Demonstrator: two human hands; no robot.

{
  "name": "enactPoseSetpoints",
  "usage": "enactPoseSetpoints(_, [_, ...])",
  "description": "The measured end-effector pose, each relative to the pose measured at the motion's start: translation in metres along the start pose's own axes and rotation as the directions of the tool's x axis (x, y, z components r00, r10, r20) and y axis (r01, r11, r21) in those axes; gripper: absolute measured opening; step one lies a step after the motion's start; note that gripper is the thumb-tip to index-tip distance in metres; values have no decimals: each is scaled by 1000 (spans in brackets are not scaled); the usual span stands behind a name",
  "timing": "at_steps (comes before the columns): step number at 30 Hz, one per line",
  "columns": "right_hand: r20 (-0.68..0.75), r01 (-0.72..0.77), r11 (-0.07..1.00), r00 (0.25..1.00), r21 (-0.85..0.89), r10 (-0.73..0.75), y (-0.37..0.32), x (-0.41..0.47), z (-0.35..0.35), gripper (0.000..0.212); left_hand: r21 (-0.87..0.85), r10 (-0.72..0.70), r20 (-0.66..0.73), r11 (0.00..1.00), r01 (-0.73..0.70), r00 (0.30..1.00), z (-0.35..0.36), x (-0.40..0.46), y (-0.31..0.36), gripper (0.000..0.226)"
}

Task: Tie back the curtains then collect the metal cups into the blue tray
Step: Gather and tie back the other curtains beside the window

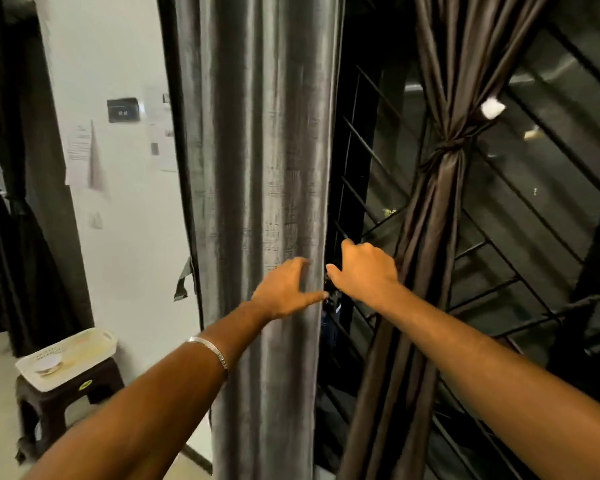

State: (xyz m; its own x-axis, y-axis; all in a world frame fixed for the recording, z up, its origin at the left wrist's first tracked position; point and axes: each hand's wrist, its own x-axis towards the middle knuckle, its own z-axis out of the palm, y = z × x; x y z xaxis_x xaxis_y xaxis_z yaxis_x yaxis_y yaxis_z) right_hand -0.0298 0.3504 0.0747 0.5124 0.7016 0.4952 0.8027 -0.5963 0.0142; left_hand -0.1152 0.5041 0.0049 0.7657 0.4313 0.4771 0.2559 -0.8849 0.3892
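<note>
A grey curtain hangs loose and straight in the middle. My left hand rests on its right edge with fingers spread, thumb pointing right. My right hand is just beyond that edge, fingers curled behind it toward the dark window frame; whether it grips cloth is hidden. To the right, a brown curtain is gathered and tied with a knot. A whitish tray holding a small round cup sits on a stool at lower left.
A dark plastic stool stands on the pale floor by the white wall. Black window bars run diagonally behind the curtains. Another dark tied curtain hangs at the far left. A loose tie strap dangles at the grey curtain's left edge.
</note>
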Motion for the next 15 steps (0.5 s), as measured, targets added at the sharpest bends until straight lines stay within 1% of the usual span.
enactPoseSetpoints(4, [8, -60, 998, 998, 32, 59, -36, 7, 20, 58, 5, 20, -15, 1000, -20, 1000, -30, -16, -58, 85])
enactPoseSetpoints(9, [48, -188, 980, 982, 71, 185, -78, 9, 36, 70, 16, 37, -67, 999, -36, 997, -61, -35, -126, 73])
enactPoseSetpoints(12, [59, -239, 968, 970, 83, 234, -95, 5, 46, 75, 35, 75, -85, 997, -72, 994, -73, -42, -157, 71])
enactPoseSetpoints(15, [83, -278, 958, 959, 72, 272, -105, 2, 55, 80, 42, 79, -110, 996, -75, 991, -80, -44, -181, 71])
